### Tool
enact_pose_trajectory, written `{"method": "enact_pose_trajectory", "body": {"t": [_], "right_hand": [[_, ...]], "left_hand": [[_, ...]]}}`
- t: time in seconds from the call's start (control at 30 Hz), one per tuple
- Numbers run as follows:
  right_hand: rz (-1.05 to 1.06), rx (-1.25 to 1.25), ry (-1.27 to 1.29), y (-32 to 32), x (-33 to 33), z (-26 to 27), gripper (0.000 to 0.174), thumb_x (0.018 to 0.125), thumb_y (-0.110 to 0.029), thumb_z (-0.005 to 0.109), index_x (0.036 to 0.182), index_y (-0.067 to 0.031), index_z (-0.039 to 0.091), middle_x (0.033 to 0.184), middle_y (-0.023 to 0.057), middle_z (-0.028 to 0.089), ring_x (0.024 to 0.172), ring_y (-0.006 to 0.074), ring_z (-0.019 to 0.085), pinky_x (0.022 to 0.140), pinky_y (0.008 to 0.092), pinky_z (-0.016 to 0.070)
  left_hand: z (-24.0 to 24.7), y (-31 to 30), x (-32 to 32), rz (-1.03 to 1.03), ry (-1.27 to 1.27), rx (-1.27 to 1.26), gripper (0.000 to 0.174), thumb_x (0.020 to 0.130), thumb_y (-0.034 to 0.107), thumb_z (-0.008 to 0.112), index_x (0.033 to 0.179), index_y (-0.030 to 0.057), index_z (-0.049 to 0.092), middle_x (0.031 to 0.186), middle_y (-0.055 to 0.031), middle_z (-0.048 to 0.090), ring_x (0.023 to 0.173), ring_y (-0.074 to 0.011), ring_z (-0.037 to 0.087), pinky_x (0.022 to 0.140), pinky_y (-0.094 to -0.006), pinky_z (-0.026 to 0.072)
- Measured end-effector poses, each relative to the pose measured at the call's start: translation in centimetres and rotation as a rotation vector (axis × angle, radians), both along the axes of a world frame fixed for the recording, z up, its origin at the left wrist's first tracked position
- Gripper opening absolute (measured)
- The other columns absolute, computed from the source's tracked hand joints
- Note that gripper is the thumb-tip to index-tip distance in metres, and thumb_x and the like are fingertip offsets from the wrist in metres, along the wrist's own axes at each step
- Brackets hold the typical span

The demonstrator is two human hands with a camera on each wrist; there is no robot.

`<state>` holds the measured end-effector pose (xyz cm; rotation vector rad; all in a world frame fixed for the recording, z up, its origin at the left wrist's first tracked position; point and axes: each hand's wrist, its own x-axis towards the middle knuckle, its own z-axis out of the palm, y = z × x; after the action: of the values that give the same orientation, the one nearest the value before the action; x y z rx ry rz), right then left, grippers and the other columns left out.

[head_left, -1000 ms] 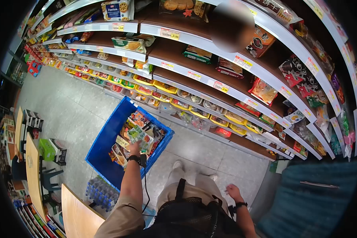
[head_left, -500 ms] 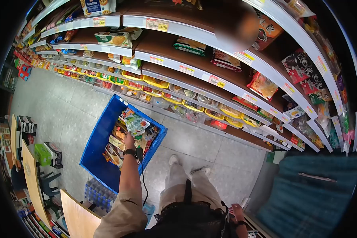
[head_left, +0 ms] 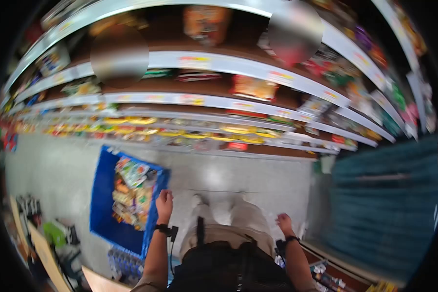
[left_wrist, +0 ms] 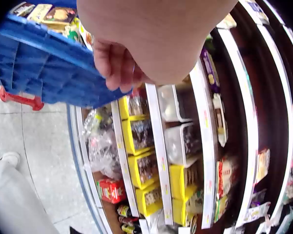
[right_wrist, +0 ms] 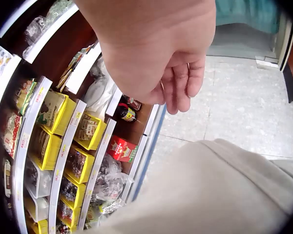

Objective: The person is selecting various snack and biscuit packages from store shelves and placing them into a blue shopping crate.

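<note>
The left hand [head_left: 164, 205] is at the right rim of the blue crate [head_left: 96, 194] in the head view, fingers loosely curled with nothing in them. In the left wrist view that hand [left_wrist: 151, 44] hangs beside the crate's ribbed outer wall [left_wrist: 44, 63]; whether it touches the rim cannot be told. Snack packets [head_left: 126, 194] lie heaped inside the crate. Away from the crate, the right hand [head_left: 284, 224] hangs at the person's side. Its fingers are relaxed and empty in the right wrist view [right_wrist: 156, 58].
Shelves [head_left: 214, 100] of packaged snacks curve across the front, with yellow bins [left_wrist: 141, 170] low down. A teal curtain [head_left: 384, 194] hangs at the right. Wrapped bottles [head_left: 124, 263] stand below the crate, and wooden tabletops [head_left: 46, 253] are at the lower left.
The left hand has come away from the packets to the crate's right rim. The head view has turned, so the crate appears further left. The right hand has risen slightly in view.
</note>
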<state>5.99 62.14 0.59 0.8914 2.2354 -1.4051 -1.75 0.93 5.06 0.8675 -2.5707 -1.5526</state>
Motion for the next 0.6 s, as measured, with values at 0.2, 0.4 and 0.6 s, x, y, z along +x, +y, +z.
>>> {"method": "enact_pose_trajectory", "body": {"t": [0.2, 0.4, 0.6], "right_hand": [[0.053, 0.174, 0.212, 2.9, -14.5, 2.5, 0.016, 0.090, -0.014, 0.056, 0.094, 0.0001, 0.063, 0.075, 0.0090, 0.067, 0.062, 0.0159, 0.062, 0.057, 0.0292, 0.0516], [-0.043, 0.476, 0.437, 6.5, -32.8, 3.2, 0.016, 0.087, -0.019, 0.058, 0.088, -0.0043, 0.064, 0.078, 0.0150, 0.067, 0.075, 0.0332, 0.064, 0.070, 0.0403, 0.0510], [-0.012, 0.450, 0.448, 7.7, -46.6, 4.2, 0.023, 0.086, -0.015, 0.057, 0.102, -0.0001, 0.063, 0.098, 0.0248, 0.064, 0.093, 0.0424, 0.061, 0.081, 0.0467, 0.0486]], "left_hand": [[-3.9, 9.6, -3.3, -0.330, -0.264, 0.509, 0.021, 0.093, 0.016, 0.051, 0.098, 0.0004, 0.063, 0.081, -0.0094, 0.066, 0.068, -0.0159, 0.065, 0.059, -0.0271, 0.0518], [-7.6, 12.1, 1.6, 0.200, -0.426, 0.647, 0.027, 0.090, 0.022, 0.048, 0.105, 0.0029, 0.061, 0.081, -0.0104, 0.067, 0.061, -0.0176, 0.064, 0.052, -0.0294, 0.0492], [-4.7, 16.3, 10.2, 0.506, -0.570, 0.618, 0.031, 0.088, 0.015, 0.043, 0.110, -0.0011, 0.058, 0.081, -0.0181, 0.067, 0.058, -0.0229, 0.064, 0.045, -0.0290, 0.0469]]}}
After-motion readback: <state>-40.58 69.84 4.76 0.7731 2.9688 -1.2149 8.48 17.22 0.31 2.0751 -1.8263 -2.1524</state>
